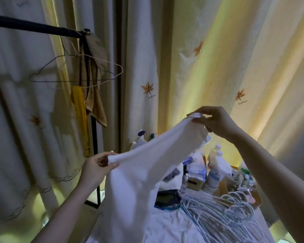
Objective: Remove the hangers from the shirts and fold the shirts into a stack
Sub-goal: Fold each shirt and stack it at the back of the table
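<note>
Pale curtains with orange leaf prints close off the far side of the room, lit yellow in streaks. At far left a black rack carries two bare wire hangers, a tan cloth and a yellow strip. The near surface lies under rumpled white fabric; whether it is a tabletop cannot be told. On its right sits a pile of white hangers. Beyond them bottles and boxes crowd the far edge, beside a dark folded item.

A white shirt is held up over the surface, slanting from lower left to upper right and hiding part of the clutter. The left hand pinches its lower corner between thumb and curled fingers. The right hand pinches the bunched upper corner.
</note>
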